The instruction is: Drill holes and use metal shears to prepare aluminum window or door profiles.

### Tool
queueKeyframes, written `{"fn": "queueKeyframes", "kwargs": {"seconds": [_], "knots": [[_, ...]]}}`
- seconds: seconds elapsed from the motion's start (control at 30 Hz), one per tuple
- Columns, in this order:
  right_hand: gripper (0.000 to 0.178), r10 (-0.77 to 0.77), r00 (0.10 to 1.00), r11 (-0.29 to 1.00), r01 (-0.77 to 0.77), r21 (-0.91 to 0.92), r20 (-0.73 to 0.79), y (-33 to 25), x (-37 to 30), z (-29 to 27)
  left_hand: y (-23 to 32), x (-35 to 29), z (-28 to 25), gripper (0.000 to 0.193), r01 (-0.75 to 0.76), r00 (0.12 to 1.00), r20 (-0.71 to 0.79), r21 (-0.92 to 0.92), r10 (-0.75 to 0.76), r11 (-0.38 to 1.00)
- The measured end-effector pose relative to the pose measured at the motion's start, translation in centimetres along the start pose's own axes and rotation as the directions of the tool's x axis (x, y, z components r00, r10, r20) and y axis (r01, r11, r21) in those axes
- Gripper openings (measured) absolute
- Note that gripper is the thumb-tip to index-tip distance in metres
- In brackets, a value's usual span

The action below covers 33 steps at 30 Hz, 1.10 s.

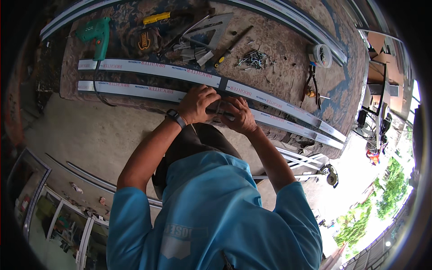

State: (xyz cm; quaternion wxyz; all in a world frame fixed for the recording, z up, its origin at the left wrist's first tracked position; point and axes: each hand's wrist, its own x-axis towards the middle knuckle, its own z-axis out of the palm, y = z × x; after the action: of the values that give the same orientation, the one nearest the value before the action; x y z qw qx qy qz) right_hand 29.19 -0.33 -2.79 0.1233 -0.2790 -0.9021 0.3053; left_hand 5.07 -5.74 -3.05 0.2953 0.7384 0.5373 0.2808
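Note:
My left hand (196, 104), with a dark watch on its wrist, is at the middle of the near long aluminium strip (135, 89). Its fingers are curled and closed. Close beside it, my right hand (240, 115) bends its fingers inward over the same strip, thumb toward the left hand. Between the two hands a small narrow piece (218, 108) shows, mostly covered by the fingers; its kind is unclear. Behind lies a parallel aluminium strip (157, 69), film-covered with red print, with a dark band (223, 83) across it near my fingers.
On the carpet-covered table (288, 58) lie a green drill (95, 35), a tape measure (145, 40), a yellow-handled tool (156, 18), a set square (213, 29), a screwdriver (234, 46), loose screws (255, 59), pliers (308, 83) and a round tub (322, 55). More strips run along the far side.

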Motion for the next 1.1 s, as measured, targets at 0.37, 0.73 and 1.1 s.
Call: {"fn": "queueKeyframes", "kwargs": {"seconds": [0.37,0.73,1.1], "knots": [[0.042,-0.012,1.0,1.0,0.012,0.006,-0.01,0.2,0.0,0.0,0.3,-3.0,-4.2,0.085,0.103,0.985,-0.125,-0.137,-0.121,0.985],[0.048,-0.054,0.998,0.999,0.054,0.006,-0.044,-0.5,0.5,-0.5,0.0,-3.6,-3.5,0.082,0.088,0.995,-0.04,-0.007,-0.088,0.996],[0.05,-0.043,0.999,0.999,0.043,-0.003,-0.017,-0.1,0.2,-0.3,-0.2,-2.3,-1.8,0.08,0.082,0.997,-0.009,-0.027,-0.082,0.996]]}}
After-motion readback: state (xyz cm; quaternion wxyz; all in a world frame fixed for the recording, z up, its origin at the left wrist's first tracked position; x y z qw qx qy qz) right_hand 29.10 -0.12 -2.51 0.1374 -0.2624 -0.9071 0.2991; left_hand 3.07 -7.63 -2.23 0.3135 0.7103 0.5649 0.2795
